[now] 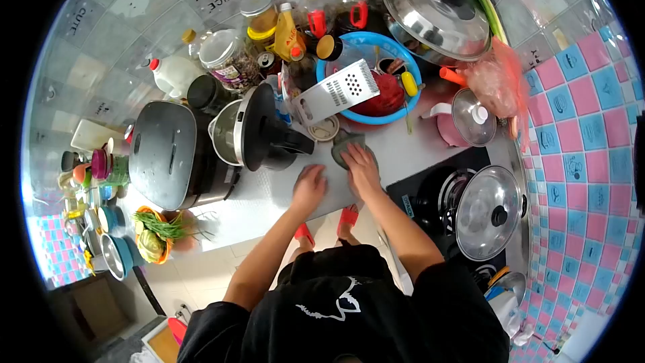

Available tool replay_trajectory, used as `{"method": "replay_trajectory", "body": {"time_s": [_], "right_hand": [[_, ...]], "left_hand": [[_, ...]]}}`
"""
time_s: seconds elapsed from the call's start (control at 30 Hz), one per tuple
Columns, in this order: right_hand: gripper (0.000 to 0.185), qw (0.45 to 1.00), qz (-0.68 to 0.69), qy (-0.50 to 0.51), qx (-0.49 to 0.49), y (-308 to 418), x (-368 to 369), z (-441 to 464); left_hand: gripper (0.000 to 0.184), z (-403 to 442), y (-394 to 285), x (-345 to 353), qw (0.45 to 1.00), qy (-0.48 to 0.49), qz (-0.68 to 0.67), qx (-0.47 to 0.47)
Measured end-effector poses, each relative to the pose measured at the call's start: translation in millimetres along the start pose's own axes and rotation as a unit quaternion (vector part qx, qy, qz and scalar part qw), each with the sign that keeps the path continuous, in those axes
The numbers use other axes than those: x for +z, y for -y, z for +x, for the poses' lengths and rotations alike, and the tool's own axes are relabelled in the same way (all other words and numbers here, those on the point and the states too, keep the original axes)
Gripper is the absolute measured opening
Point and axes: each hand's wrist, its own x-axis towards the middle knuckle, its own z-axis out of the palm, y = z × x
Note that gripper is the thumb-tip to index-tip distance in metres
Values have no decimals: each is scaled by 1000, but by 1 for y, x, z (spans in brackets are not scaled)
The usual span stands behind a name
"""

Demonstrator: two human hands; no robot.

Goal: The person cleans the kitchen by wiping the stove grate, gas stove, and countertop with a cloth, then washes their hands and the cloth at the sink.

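Note:
On the metal counter, my right hand grips a grey-green cloth, its fingers pressed down over it. Part of the cloth sticks out beyond my fingertips, and the rest is hidden under the palm. To the left, my left hand rests with its fingers curled in and nothing visible in them. The black handle of an electric kettle is just beyond that hand. A round metal lid lies behind the cloth, close to a flat metal grater.
The grater leans on a blue basin. Bottles and jars line the wall. An electric pan stands left. At right are a pink pot and a glass-lidded pan on the stove. An orange vegetable basket sits at the front left.

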Motion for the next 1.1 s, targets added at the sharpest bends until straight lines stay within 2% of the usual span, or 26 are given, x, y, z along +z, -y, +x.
{"method": "replay_trajectory", "body": {"time_s": [0.07, 0.17, 0.23, 0.4, 0.43, 0.47, 0.6, 0.67, 0.7, 0.77, 0.8, 0.83, 0.9, 0.97, 1.03, 1.1], "right_hand": [[47, 998, -46, 15, -35, -8, 2, 27], [46, 998, -51, 22, -25, -10, 7, 71], [45, 999, -34, 15, -30, -10, 6, 68], [44, 999, -18, 22, -32, -5, 6, 17], [44, 998, -21, 44, -48, -2, -3, 16], [45, 996, -23, 62, -59, 2, -8, 16], [46, 995, -19, 33, -90, -3, 2, 61], [51, 976, 93, 142, 137, 10, 5, 76], [51, 976, 93, 143, 137, 8, 4, 68], [52, 999, -28, 23, -2, 19, 8, 30], [53, 999, -32, 18, 1, 20, 6, 9], [53, 999, -39, 24, -11, 33, 10, -9], [52, 999, -23, 39, -16, 45, 16, -34], [52, 997, -12, 61, -37, 64, 30, -35], [51, 991, 32, 81, -97, 75, 47, -20], [49, 987, 33, 91, -126, 100, 65, -2]], "left_hand": [[34, 26, -22, 17, 987, -34, 121, 103], [40, 55, -41, 34, 986, -51, 125, 96], [46, 68, -43, 41, 973, -106, 174, 111], [50, 80, -38, 43, 973, -113, 186, 71], [51, 78, -37, 40, 981, -102, 159, 40], [52, 76, -37, 37, 987, -87, 136, 14], [53, 64, -28, 37, 983, -88, 162, 15], [52, 43, -16, 33, 978, -115, 162, 69], [52, 36, -13, 34, 978, -115, 162, 69], [52, 8, -13, 19, 991, -78, 103, 42], [46, 6, -12, 20, 986, -111, 111, 61], [46, -8, -6, 11, 985, -125, 105, 50], [39, -31, -6, 3, 996, -72, 58, -6], [34, -62, 9, -10, 994, -107, 29, -4], [32, -82, 19, -19, 988, -142, -51, -45], [31, -95, 36, -30, 985, -168, -6, -43]]}}
